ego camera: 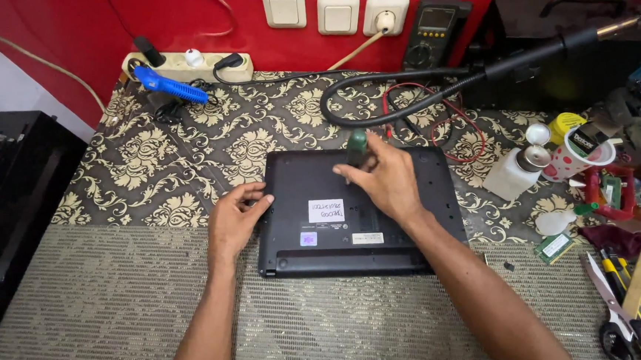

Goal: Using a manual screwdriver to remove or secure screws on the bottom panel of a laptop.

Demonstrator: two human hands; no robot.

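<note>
- The black laptop (pixel 355 212) lies upside down in the middle of the table (pixel 143 295), partly on the patterned cloth (pixel 189 150).
- The right hand (pixel 387 180) is closed around a green-handled screwdriver (pixel 357 147), held upright over the far part of the laptop; its tip is hidden, so I cannot tell if it touches.
- The left hand (pixel 233 215) rests on the laptop's left edge, fingers loosely curled and holding nothing.
- Scissors (pixel 613 313) lie near the right edge.
- A white dispenser bottle (pixel 515 170) stands to the right, well apart.
</note>
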